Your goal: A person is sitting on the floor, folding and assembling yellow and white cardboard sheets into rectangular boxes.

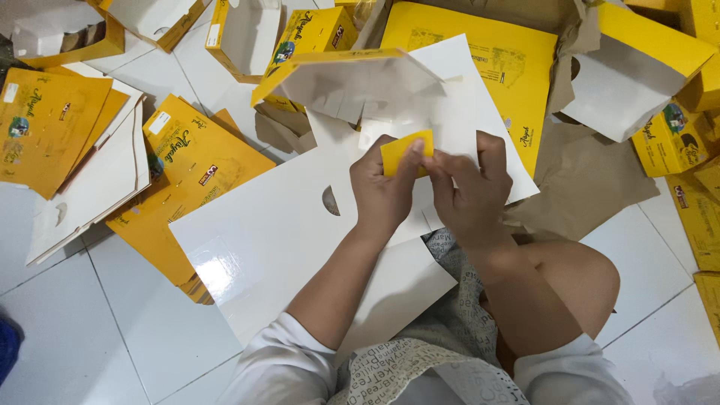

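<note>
Yellow flap (406, 152) pinched by both hands, white box blank (270, 240) beneath, yellow cartons (187, 161) around

Centre: a small yellow cardboard flap (406, 152) is pinched between the left hand (384, 193) and the right hand (469, 196), above a large white flat cardboard sheet (277, 240) laid across the lap.
Behind the hands: a half-folded yellow-and-white carton (352, 79) is seen, touching the sheet.
Left: a stack of flat yellow printed cartons (187, 161) is spread on the white tiled floor (82, 330).
Right: crumpled brown paper (585, 184) lies, possibly under further cartons.
</note>
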